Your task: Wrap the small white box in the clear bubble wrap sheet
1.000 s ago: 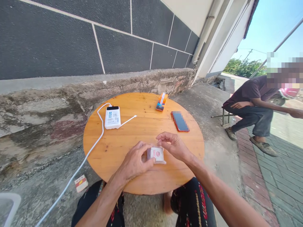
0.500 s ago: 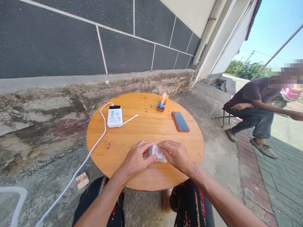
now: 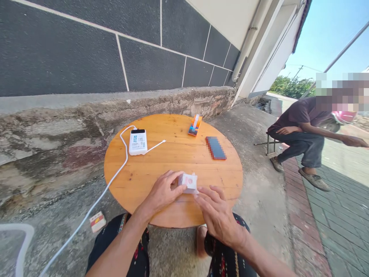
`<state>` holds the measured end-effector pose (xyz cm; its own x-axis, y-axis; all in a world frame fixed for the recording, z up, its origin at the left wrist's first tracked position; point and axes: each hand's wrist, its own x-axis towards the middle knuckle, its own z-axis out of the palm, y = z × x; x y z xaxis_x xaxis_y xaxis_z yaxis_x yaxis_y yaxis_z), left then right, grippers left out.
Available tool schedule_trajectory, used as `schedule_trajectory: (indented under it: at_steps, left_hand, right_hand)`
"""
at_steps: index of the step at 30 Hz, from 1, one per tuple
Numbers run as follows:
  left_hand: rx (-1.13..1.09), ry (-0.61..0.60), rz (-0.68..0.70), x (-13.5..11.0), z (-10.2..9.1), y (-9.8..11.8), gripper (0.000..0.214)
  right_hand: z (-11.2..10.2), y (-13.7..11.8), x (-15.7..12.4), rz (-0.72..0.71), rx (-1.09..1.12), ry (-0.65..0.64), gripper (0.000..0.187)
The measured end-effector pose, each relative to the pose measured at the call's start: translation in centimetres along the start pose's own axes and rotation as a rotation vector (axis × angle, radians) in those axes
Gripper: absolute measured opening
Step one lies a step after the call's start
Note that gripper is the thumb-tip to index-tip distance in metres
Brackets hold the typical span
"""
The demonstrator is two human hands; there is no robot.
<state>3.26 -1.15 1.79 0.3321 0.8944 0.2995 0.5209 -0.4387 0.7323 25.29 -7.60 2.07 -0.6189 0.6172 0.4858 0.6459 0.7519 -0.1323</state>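
My left hand (image 3: 163, 191) grips a small white packet with a pink mark (image 3: 188, 182) at the near edge of the round wooden table (image 3: 150, 169). My right hand (image 3: 217, 215) hovers just below and to the right of the packet, fingers spread, its fingertips close to the packet's lower corner. Both forearms reach in from the bottom of the view, above my dark patterned trousers.
On the table lie a white power bank (image 3: 137, 142) with a white cable (image 3: 115, 175) trailing off the left, an orange box (image 3: 195, 125) and a phone (image 3: 215, 147). A small card box (image 3: 97, 222) lies on the concrete. A person (image 3: 305, 130) sits at the right.
My right hand has left the packet and drawn back toward me with its fingers spread. My left hand keeps hold of the packet, which now shows its face.
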Motion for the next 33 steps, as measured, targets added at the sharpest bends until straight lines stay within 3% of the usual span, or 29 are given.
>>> schedule_trajectory:
  at_steps: [3,5,10,13,16,22,26,33]
  left_hand:
    - [0.009,0.006,-0.010,0.0,-0.1,0.2,0.037]
    - [0.016,0.001,-0.007,-0.1,-0.2,0.4,0.040]
    - [0.036,-0.022,0.022,-0.3,-0.4,0.5,0.052]
    - [0.054,-0.039,0.031,-0.4,-0.3,0.2,0.055]
    - [0.067,-0.041,0.028,-0.3,-0.1,-0.1,0.053]
    - [0.084,-0.041,-0.004,-0.1,0.1,-0.2,0.044]
    - [0.093,0.002,-0.039,0.1,0.5,-0.1,0.042]
    - [0.033,-0.007,0.009,0.3,0.5,0.0,0.040]
  right_hand:
    - [0.5,0.4,-0.3,0.229,0.136,0.194,0.046]
    - [1.0,1.4,-0.1,0.350,0.212,0.236,0.045]
    - [1.7,5.0,1.6,0.395,0.342,-0.022,0.093]
    - [1.6,5.9,2.6,0.373,0.385,-0.125,0.103]
    - [2.1,5.7,2.9,0.357,0.427,-0.119,0.094]
    - [4.2,4.7,2.0,0.499,0.462,0.080,0.067]
    - [4.4,4.5,1.9,0.448,0.398,0.111,0.058]
    - [4.3,3.8,2.1,0.351,0.284,0.120,0.065]
